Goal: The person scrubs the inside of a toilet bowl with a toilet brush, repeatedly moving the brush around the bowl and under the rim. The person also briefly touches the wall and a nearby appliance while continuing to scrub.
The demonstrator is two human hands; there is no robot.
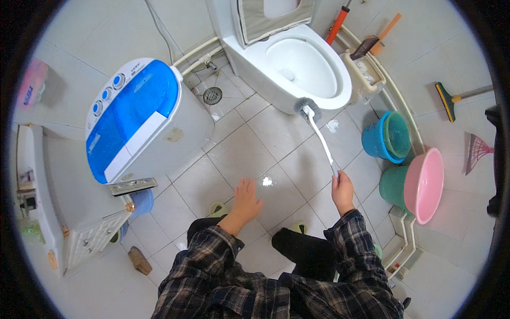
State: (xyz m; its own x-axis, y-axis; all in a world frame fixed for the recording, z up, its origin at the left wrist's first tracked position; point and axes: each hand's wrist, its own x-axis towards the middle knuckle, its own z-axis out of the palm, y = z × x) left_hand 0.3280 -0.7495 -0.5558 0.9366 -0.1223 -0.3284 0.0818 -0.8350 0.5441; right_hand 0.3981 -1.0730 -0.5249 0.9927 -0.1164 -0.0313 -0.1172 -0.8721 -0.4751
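Note:
My right hand (343,193) grips the grey end of a toilet brush (321,137) with a long white handle. Its round grey bristle head is at the front rim of the white toilet (255,81), but I cannot tell whether it touches. The bowl stands uncovered, and the raised seat and lid with a beige padded cover (255,24) lean back behind it. My left hand (244,201) hovers over the tiled floor, holding nothing, its fingers extended and the thumb apart.
At left stands a small blue-lidded washing machine (191,131), near a floor drain (212,95). A washbasin cabinet (93,239) is lower left. Along the right wall are a waste bin (377,88), a blue bucket (372,137), a green bucket (392,185) and a pink basin (431,185).

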